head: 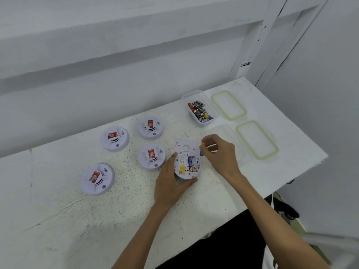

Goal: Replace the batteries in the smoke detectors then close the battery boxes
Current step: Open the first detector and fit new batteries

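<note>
A white smoke detector (pixel 185 167) lies back-up on the table, its battery bay open with one purple battery (pixel 190 162) in it. My left hand (pixel 171 183) grips this detector round its left and lower rim. Just right of the bay, my right hand (pixel 219 154) pinches a second purple battery (pixel 201 150) by its gold end. The detector's round back cover (pixel 185 146) lies flat behind it. Several more detectors sit face-up with red labels, among them one at the near left (pixel 97 179), one at the far left (pixel 114 138) and one in the middle (pixel 152 156).
A clear box (pixel 199 108) full of batteries stands at the back right. A second clear box (pixel 227 139) sits behind my right hand. Two green-rimmed lids (pixel 228 104) (pixel 257 139) lie to their right. The table's right edge (pixel 303 175) drops off near my right forearm.
</note>
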